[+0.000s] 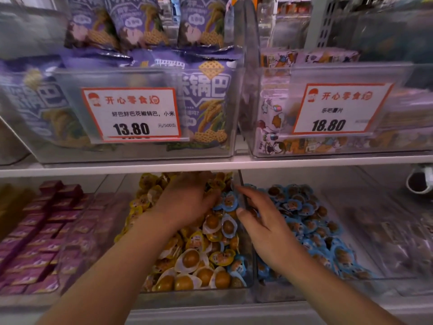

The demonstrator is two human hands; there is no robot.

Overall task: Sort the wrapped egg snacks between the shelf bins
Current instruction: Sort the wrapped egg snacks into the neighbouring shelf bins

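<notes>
On the lower shelf, at its left end, a bin holds purple packets [35, 233] in rows, with a few maroon boxes [61, 189] near the back. Next to the right is the yellow bin [194, 295], a clear bin heaped with yellow-wrapped eggs [191, 259]; a few blue-wrapped eggs [228, 202] lie among them along its right side and at its front right corner. The left hand [187, 202] reaches deep into this bin, palm down on the heap near the back, fingers bent into the wrappers; whether it grips one cannot be told. A clear divider wall [243, 200] separates this bin from the blue bin [293, 294] to the right, which is filled with blue-wrapped eggs. The right hand [262, 221] lies across the divider, fingers loosely spread and slightly curved, fingertips touching the blue wrappers at the wall; no wrapper is clearly pinched. Further right, another clear bin holds blurred pale packets [386, 231]. On the upper shelf, the left bin holds purple snack bags [206, 99] behind a price tag [131, 113] reading 13.80, and the right bin carries a tag reading 18.80 [339, 109].
</notes>
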